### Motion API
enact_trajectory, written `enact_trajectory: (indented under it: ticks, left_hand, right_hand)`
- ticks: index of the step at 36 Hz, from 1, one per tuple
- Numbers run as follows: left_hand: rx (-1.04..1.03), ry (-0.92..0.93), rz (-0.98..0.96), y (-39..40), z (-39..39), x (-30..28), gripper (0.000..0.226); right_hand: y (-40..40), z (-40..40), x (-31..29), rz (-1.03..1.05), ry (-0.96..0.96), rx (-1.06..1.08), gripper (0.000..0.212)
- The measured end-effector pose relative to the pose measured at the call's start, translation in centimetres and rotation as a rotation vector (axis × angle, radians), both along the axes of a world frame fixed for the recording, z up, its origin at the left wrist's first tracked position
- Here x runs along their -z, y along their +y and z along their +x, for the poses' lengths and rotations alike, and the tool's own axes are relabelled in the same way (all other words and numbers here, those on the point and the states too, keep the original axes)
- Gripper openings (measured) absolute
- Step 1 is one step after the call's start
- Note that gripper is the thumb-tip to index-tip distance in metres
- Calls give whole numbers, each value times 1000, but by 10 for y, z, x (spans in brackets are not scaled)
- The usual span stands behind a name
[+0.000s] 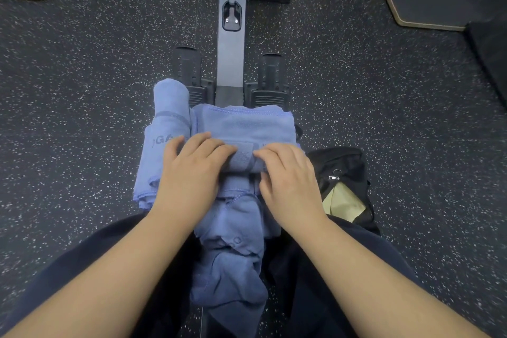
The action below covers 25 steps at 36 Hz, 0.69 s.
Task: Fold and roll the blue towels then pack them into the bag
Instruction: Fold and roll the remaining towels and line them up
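Fingers [219, 149] of your left hand [189, 173] and right hand [288, 175] curl over the roll you are making in the blue towel [244, 129], and they hold it on both sides. It lies in front of your lap, on top of other blue towels. It looks soft, light and floppy, so it may spring loose. Keep your hold on the two ends of the roll and press down evenly. One rolled towel [171, 101] lies just to the left. The black bag [343, 173] sits open on your right.
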<state>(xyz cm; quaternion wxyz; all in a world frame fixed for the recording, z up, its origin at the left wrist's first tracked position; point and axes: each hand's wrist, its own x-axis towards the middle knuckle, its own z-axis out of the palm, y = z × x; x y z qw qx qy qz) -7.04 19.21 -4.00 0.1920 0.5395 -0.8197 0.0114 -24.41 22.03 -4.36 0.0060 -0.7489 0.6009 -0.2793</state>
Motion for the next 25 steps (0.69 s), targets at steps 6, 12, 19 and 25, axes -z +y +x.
enact_trajectory:
  ticks: [6, 12, 19, 25]
  left_hand:
    - [-6, -2, 41, -6, -1, -1, 40]
    - [-10, 11, 32, -6, -2, 1, 41]
    - [51, 66, -32, -2, -2, 0, 23]
    - [38, 18, -186, -2, -6, 3, 26]
  right_hand:
    - [-4, -3, 5, 50, -17, -5, 44]
    - [-7, -4, 9, 87, -22, -8, 42]
    - [-16, -7, 12, 96, -29, 4, 43]
    - [-23, -7, 14, 71, -36, 5, 43]
